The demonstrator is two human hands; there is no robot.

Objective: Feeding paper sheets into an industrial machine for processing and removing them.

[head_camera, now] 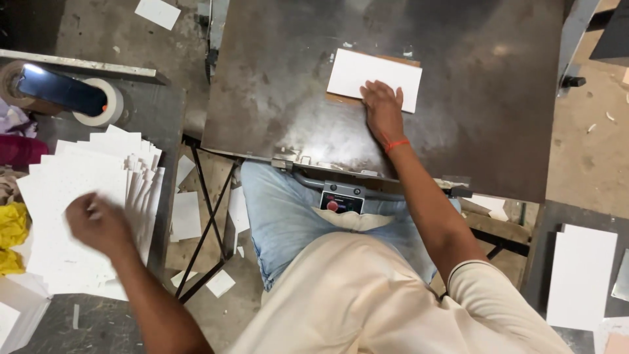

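My right hand (381, 110) lies flat on a white rectangular sheet (367, 73) that sits on a brown board on the dark metal machine table (295, 85). A red thread circles that wrist. My left hand (97, 221) hovers, blurred, over a fanned stack of white sheets (85, 177) on the grey side table at the left; its fingers look curled, and I cannot tell whether it holds a sheet.
A roll of tape (105, 105) and a dark phone (62, 90) lie behind the stack. Yellow cloth (10, 229) sits at the far left. More white sheets (582, 275) rest at the right. A red button panel (341, 200) is under the table's near edge. Paper scraps litter the floor.
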